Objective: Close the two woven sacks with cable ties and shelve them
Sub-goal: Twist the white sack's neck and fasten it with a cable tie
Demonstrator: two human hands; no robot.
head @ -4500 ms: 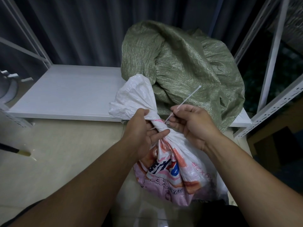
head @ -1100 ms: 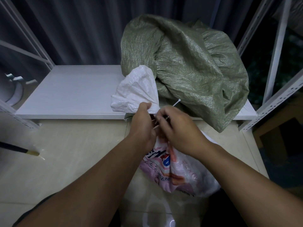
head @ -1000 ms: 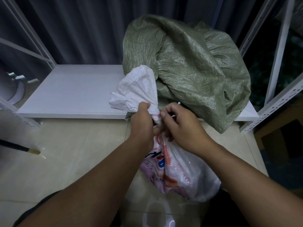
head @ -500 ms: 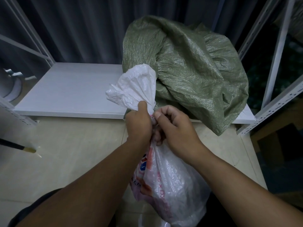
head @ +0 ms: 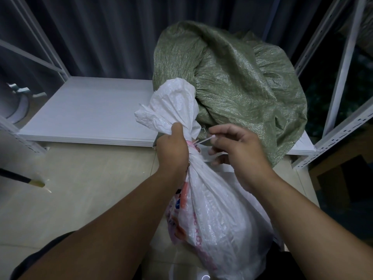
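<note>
Down in front of the shelf (head: pixel 90 110), left hand (head: pixel 173 147) clamps the white sack (head: pixel 218 219) at its neck, right hand (head: pixel 240 150) pinches the cable tie (head: pixel 203 140) tail, green sack (head: pixel 242 83) shelved behind.

Two woven sacks: one white sack (head: pixel 214 215) with pink and red print, near, and one green sack (head: pixel 242 81), farther back on the right. One cable tie (head: pixel 204 140), a thin pale strip at the white sack's neck. Two hands, a left hand (head: pixel 173 151) and a right hand (head: pixel 239 147). One white shelf board (head: pixel 90 114). One dark stick (head: pixel 19 176) with a yellowish tip, near left. One curved white piece (head: pixel 20 107) at the far left edge. One grey curtain (head: pixel 105 35) across the back. The white rack posts (head: pixel 346 63) are cut off by the edges, so their number cannot be told.
</note>
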